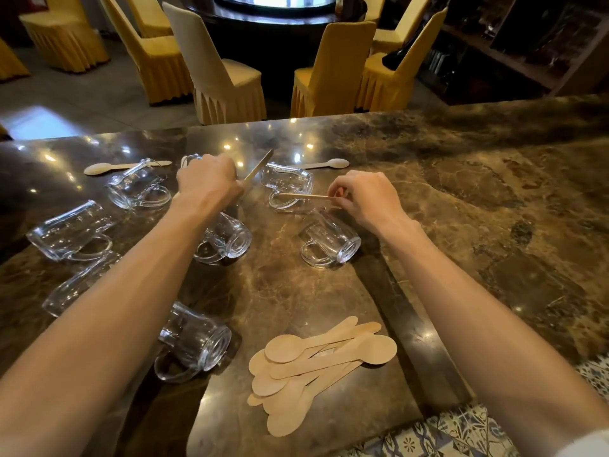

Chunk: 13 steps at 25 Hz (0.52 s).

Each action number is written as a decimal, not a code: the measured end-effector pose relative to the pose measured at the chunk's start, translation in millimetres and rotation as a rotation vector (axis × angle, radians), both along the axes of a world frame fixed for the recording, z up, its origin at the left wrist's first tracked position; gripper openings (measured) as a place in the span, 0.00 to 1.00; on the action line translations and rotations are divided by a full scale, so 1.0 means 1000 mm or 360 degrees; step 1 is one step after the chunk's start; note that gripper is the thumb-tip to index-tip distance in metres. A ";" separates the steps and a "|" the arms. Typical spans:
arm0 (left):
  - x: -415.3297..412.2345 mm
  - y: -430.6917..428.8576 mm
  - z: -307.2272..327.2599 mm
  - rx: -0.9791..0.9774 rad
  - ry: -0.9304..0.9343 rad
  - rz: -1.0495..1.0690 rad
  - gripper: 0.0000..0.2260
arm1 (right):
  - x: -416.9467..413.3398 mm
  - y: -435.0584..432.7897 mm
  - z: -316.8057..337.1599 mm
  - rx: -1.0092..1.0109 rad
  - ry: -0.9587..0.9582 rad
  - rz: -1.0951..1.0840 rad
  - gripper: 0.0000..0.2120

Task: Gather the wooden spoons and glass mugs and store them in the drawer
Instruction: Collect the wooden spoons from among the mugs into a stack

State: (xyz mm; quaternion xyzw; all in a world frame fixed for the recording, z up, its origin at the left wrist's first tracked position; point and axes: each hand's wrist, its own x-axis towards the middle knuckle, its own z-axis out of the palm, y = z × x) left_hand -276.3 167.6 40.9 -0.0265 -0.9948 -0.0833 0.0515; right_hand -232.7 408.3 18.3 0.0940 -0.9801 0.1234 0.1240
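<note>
Looks like we're mid spoon-gathering here, mugs not touched yet and no drawer in sight. Using the spoon pile (321, 367) at the near edge of the counter (461, 199) as the anchor: both hands are well beyond it, out among the tipped-over mugs.

The left hand (206, 183) is curled into a fist around a spoon (258, 169), handle poking up and away past the knuckles. The right hand (361, 196) has its fingertips pinched narrow on the end of another spoon (304, 195), which lies across the handle of a mug (286, 188).

Two more loose spoons sit farthest from the pile, one far left (123, 166), one just past the right hand (324, 164).

Next move, I'd guess: lift the pinched spoon clear without dragging that mug, then drop both on the pile.
</note>
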 end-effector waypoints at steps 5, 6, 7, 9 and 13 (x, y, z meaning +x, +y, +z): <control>0.019 -0.014 0.025 0.0277 0.0004 -0.0140 0.09 | 0.024 -0.007 0.011 -0.0062 0.0241 0.0123 0.04; 0.024 -0.016 0.029 0.0370 -0.0032 -0.0187 0.08 | 0.032 -0.008 0.012 -0.0072 0.0287 0.0164 0.04; 0.029 -0.017 0.033 0.0448 -0.0078 -0.0237 0.08 | 0.040 -0.011 0.013 -0.0065 0.0329 0.0207 0.04; 0.038 -0.017 0.039 0.0525 -0.0186 -0.0353 0.07 | 0.056 -0.015 0.016 -0.0014 0.0400 0.0278 0.05; 0.059 -0.015 0.047 0.0625 -0.0385 -0.0538 0.05 | 0.086 -0.022 0.018 0.0008 0.0463 0.0357 0.06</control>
